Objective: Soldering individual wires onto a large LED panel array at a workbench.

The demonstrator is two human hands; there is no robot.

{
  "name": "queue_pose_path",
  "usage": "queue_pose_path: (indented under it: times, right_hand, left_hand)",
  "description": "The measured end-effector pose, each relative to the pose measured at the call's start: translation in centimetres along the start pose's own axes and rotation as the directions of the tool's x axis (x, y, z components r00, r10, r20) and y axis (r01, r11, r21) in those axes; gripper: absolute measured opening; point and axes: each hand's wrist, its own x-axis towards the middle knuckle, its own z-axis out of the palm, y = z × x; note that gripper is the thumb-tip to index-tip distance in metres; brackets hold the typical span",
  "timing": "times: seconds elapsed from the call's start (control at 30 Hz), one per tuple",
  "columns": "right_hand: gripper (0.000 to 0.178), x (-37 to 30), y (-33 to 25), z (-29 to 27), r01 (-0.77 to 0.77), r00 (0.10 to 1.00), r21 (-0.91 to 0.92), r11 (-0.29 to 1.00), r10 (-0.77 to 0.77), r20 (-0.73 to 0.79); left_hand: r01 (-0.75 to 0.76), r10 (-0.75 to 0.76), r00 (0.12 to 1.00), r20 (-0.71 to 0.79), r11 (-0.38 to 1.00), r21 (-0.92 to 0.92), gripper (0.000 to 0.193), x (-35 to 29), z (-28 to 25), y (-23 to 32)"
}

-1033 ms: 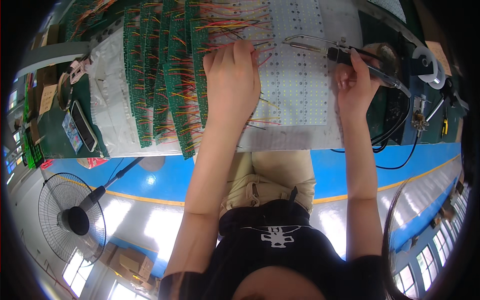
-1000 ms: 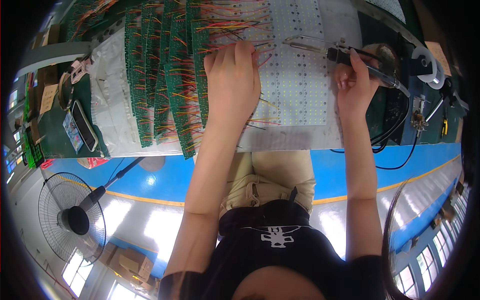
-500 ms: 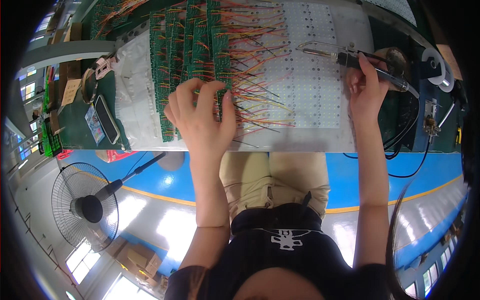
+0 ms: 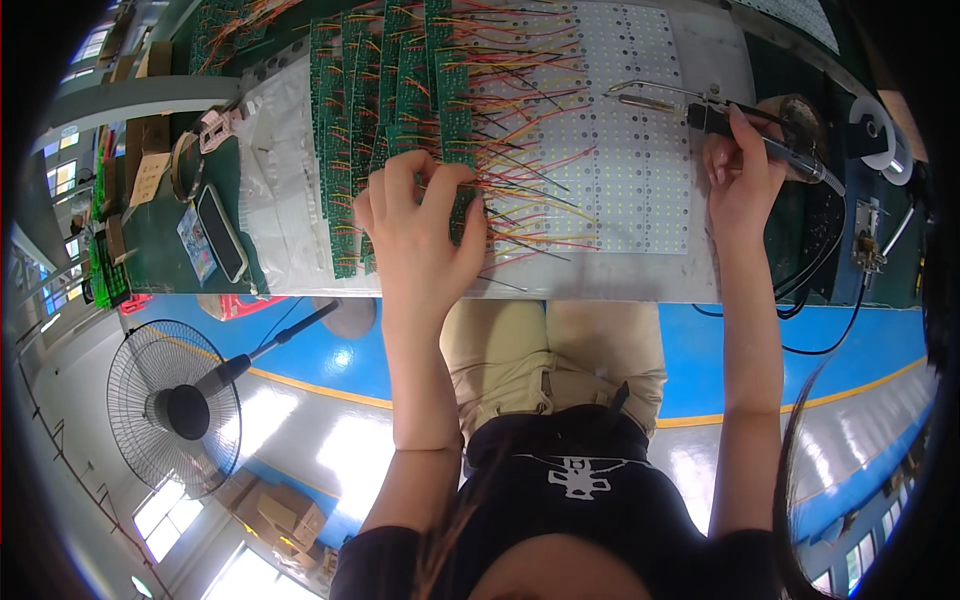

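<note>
Long green circuit boards [image 4: 405, 90] lie side by side on the bench, with red, yellow and black wires [image 4: 520, 105] fanning out to the right. My left hand [image 4: 420, 215] bends over the near end of the rightmost board, fingers on one side and thumb on the other, gripping it. Beneath the wires lies a white panel dotted with small squares [image 4: 640, 190]. My right hand [image 4: 745, 175] is closed around a soldering iron [image 4: 715, 120] with a thin metal tube fixed along it. Its tip points left, over the panel.
A phone [image 4: 222, 235] and clear plastic sheeting [image 4: 280, 180] lie at the left. On the right stand a solder spool [image 4: 875, 140], a round holder [image 4: 800, 120] and a black cable [image 4: 825, 265]. The bench's front edge [image 4: 600, 298] runs before my lap; a fan [image 4: 180, 410] stands lower left.
The whole view has shifted slightly to the right. My left hand has moved a little right against the boards, its thumb and fingers drawn closer together. The right hand keeps its hold.
</note>
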Motion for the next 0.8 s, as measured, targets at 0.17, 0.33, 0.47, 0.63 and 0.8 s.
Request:
queue_pose_path:
  times: [0.17,0.33,0.47,0.63,0.8]
  right_hand:
    - [0.015,0.1,0.1,-0.1,-0.002,1.0,0.062,0.998,0.002,-0.01]
    - [0.015,0.1,0.0,0.0,-0.008,1.0,0.062,0.998,0.01,-0.018]
    - [0.015,0.1,0.1,-0.1,-0.004,1.0,0.06,0.998,0.005,-0.015]
    - [0.015,0.2,0.1,-0.2,-0.002,1.0,0.074,0.997,0.001,0.006]
    - [0.015,0.1,0.1,-0.4,-0.004,1.0,0.04,0.999,0.005,-0.009]
  left_hand:
    - [-0.005,0.006,0.999,-0.05,1.0,0.018,0.019,0.1,0.2,0.1]
    - [-0.016,0.016,1.0,0.009,1.0,0.02,0.017,0.0,0.2,0.0]
    - [-0.017,0.017,1.0,0.011,1.0,0.007,0.016,0.4,0.3,0.0]
    - [-0.024,0.028,0.998,0.061,0.997,-0.069,0.015,0.6,0.5,0.2]
    - [-0.062,0.083,0.994,0.072,0.965,-0.254,0.014,1.2,0.7,1.4]
